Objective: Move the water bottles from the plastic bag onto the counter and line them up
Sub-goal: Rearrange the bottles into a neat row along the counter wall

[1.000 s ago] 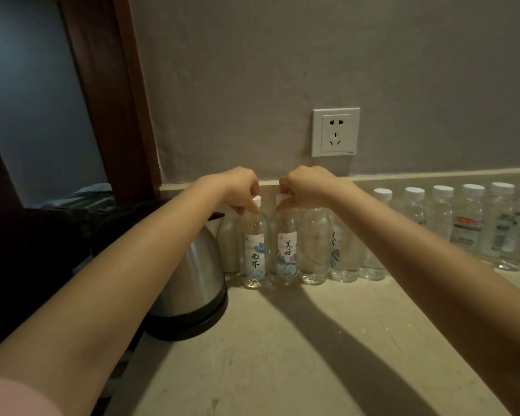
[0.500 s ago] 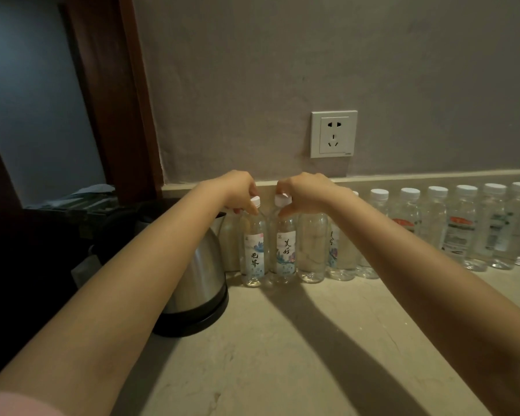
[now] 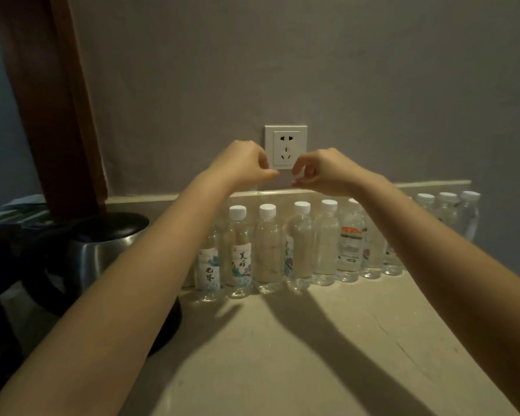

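Legibly, one upright bottle (image 3: 240, 259) reads 美好 in brushstrokes.

Water bottles (image 3: 267, 247) stand in a row on the counter (image 3: 312, 370) against the wall (image 3: 373, 85), right of the kettle (image 3: 102, 250), below a socket (image 3: 285, 147).

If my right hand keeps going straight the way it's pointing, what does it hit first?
Likely the wall socket, near its lower right corner; the right hand hovers above the bottle caps, so it clears them. Depth is unclear.
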Demonstrator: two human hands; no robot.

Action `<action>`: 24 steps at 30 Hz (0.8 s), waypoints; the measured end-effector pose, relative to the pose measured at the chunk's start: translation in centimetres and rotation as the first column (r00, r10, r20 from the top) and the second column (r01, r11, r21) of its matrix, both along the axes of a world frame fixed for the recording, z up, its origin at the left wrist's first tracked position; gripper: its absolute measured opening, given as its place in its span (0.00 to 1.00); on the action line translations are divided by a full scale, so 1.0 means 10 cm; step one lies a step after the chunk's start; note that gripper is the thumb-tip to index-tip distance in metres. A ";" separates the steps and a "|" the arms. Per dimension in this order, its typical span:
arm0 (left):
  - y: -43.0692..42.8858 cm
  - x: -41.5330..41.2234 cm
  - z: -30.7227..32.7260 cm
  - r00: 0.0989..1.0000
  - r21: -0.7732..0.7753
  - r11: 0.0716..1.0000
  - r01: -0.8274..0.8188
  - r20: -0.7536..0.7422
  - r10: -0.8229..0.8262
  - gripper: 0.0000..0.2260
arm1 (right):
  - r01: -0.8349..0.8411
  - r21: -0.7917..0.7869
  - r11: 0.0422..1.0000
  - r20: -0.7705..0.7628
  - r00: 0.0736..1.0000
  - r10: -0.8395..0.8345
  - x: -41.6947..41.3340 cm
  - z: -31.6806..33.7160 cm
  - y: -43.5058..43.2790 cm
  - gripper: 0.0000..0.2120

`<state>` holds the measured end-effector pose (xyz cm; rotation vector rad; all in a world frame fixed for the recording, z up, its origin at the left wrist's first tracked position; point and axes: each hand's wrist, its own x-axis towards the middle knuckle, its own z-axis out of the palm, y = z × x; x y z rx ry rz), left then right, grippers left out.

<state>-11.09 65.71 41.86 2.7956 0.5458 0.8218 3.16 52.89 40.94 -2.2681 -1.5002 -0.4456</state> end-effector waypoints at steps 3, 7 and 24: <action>-0.11 0.26 -0.20 0.990 -0.008 1.000 -0.030 -0.138 0.029 0.14 | -0.007 -0.058 0.998 0.035 0.999 0.009 0.25 -0.11 -0.10 0.12; -0.18 0.53 -0.35 0.954 0.037 0.983 -0.179 -0.238 0.182 0.16 | -0.065 -0.107 0.992 0.122 0.990 0.078 0.52 -0.23 -0.11 0.15; -0.16 0.82 -0.42 0.758 0.188 0.888 -0.419 -0.465 0.456 0.17 | -0.119 -0.239 0.964 0.255 0.950 0.181 0.62 -0.44 0.24 0.19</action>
